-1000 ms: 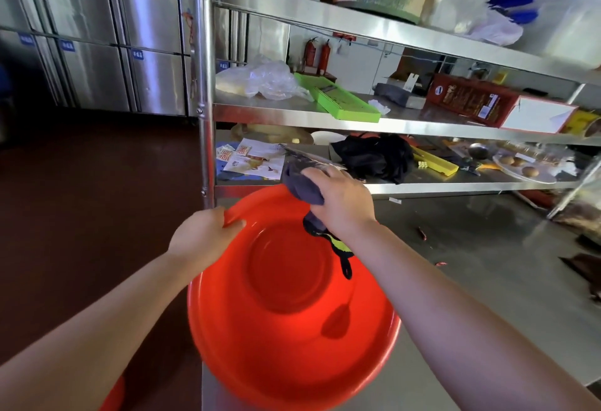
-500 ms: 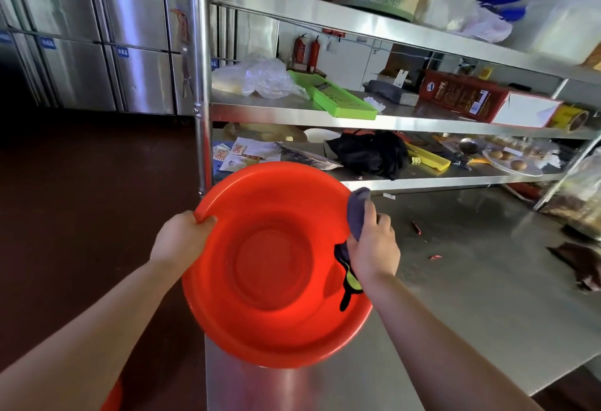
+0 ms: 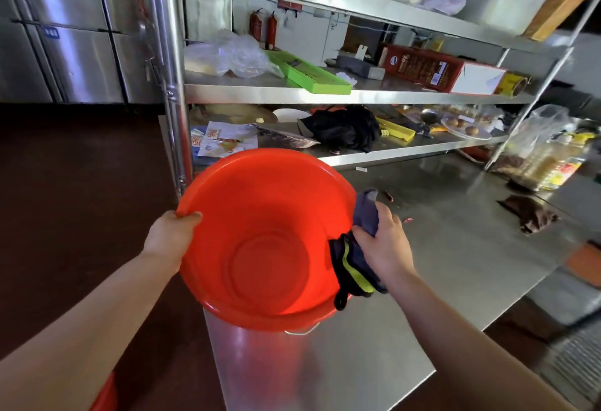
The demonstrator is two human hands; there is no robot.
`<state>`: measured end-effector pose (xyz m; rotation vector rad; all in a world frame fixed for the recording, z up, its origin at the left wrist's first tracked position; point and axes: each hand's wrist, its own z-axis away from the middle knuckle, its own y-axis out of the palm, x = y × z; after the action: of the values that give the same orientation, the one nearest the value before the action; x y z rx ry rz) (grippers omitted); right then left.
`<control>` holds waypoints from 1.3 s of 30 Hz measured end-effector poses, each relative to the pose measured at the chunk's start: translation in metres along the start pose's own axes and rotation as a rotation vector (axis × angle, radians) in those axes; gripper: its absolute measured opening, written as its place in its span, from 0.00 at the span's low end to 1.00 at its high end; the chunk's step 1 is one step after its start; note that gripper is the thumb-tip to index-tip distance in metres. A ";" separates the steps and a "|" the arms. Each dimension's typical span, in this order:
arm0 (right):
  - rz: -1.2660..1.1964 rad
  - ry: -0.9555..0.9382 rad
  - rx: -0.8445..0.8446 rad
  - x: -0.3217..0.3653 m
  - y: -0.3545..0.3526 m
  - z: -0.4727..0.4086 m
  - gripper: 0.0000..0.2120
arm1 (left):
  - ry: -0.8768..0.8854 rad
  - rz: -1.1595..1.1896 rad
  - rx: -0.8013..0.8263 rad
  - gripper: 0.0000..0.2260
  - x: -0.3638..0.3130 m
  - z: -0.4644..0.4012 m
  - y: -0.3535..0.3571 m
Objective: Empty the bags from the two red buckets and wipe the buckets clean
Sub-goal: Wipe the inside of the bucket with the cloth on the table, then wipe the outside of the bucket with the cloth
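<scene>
While the left hand (image 3: 172, 236) gripped the empty red bucket (image 3: 260, 248) over the counter's (image 3: 439, 264) near-left corner, the right hand (image 3: 383, 241) clutched a cloth (image 3: 366, 212) on its rim; wiping looked underway, a second bucket unconfirmed.

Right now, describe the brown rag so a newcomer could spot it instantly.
Start at the steel table below the shelving. Follow its right side toward the bagged bottles; the brown rag lies crumpled just in front of them. It is the only dark brown cloth on the bare steel.
</scene>
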<state>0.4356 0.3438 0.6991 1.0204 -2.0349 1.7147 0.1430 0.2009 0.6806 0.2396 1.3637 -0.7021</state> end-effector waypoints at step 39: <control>-0.067 -0.553 0.239 -0.189 -0.058 -0.014 0.28 | 0.808 -1.256 -0.212 0.22 0.004 0.207 0.194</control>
<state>0.6057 0.4163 0.6269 1.7861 -2.0873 1.8158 0.4247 0.2375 0.6760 -0.6548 2.3391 -1.5711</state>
